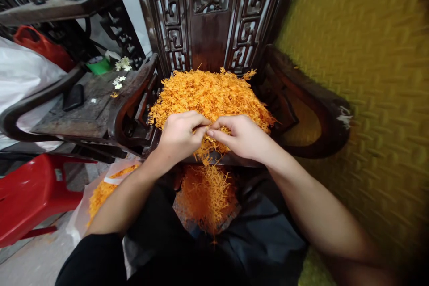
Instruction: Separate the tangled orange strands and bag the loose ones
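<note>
A large heap of thin, branching orange pieces (211, 94), plastic by their look, covers the seat of a dark carved wooden chair (211, 38). Over the heap's front edge, my left hand (183, 135) and my right hand (241, 136) meet at the fingertips. Each is closed in a pinch, thumb against forefinger. What lies between the fingertips is too small and hidden to make out. Just beneath the hands, a few orange strands hang over the seat edge. Between my legs, more thin orange stems (212, 196) are piled low down.
On the left, a second wooden chair (75, 120) carries a dark phone-like object (73, 97), a green roll (99, 65) and small white pieces (123, 63). Below are a red plastic stool (36, 196) and a bag of orange pieces (100, 192). A yellow woven-textured surface (362, 76) borders the right.
</note>
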Demonstrator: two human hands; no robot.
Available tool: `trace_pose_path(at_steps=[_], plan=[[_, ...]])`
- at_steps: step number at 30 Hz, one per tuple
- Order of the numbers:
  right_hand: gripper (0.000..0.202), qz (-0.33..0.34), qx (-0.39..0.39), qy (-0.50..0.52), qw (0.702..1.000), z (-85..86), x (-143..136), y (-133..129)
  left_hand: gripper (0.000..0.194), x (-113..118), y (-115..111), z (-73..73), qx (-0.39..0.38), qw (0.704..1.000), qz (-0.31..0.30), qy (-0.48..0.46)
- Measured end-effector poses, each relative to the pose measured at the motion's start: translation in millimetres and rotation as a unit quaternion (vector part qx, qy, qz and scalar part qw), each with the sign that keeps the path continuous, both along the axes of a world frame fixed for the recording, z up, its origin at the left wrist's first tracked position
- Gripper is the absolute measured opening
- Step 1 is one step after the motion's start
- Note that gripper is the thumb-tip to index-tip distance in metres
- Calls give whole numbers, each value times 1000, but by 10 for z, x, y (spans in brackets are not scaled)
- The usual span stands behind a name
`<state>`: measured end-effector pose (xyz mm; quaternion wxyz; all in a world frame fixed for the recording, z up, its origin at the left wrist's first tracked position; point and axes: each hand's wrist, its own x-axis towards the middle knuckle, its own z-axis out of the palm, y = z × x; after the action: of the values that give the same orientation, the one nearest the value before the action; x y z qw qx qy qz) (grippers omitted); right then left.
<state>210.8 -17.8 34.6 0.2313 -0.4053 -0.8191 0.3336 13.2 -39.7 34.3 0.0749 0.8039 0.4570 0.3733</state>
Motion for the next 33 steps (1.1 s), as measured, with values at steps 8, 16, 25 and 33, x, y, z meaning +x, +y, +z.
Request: trace_pose_path(at_steps=[8,16,25,33], plan=[[20,33,115,-140,983,-40,-6,-39,29,-99,68,54,-281,950,-40,-128],[20,-35,199,-274,940,-230,183,-12,28,-490,71,126,-213,940,40,-265],[20,-149,-269,168,937,-660,471,299,39,-684,28,81,-229,931,15,-284],[35,-37,-92,-192,976,-1278,-115,197,29,-665,57,69,-230,916,8,-328]])
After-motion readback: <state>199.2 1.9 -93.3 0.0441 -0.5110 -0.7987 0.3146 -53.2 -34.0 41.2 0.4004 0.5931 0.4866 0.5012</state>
